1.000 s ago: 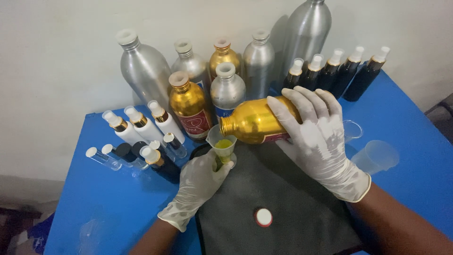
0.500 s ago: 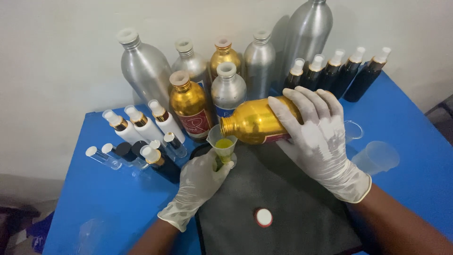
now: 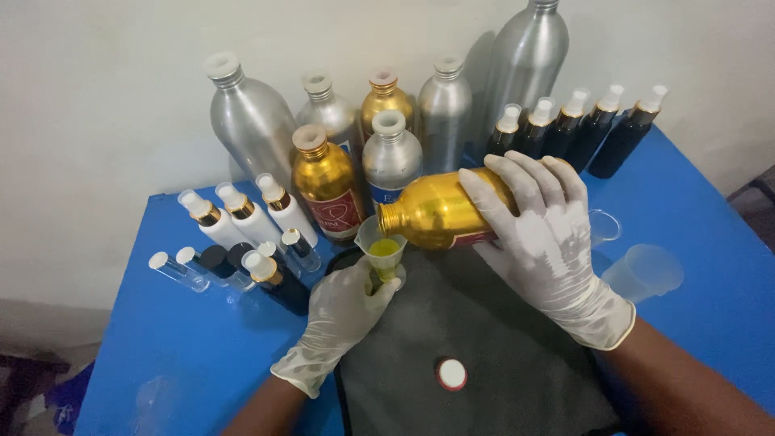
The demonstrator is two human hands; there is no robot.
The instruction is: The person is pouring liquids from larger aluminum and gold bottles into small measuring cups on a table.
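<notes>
My right hand (image 3: 549, 242), in a white glove, grips a gold metal bottle (image 3: 436, 211) tipped on its side, its open mouth just above a small clear funnel (image 3: 382, 245). Yellow liquid sits in the funnel. My left hand (image 3: 343, 315), also gloved, is closed around something small under the funnel; what it holds is hidden by the fingers. Both hands work over a dark grey cloth (image 3: 484, 363) on a blue table (image 3: 178, 339). A red and white cap (image 3: 451, 374) lies on the cloth near me.
Several silver and gold metal bottles (image 3: 252, 121) stand at the back against the wall. Dark spray bottles (image 3: 597, 121) line the back right. White and dark small bottles (image 3: 242, 218) cluster at left. Two clear plastic cups (image 3: 646, 270) sit right of my hand.
The gold bottle has stayed tipped over the funnel. Both hands hold nearly the same place.
</notes>
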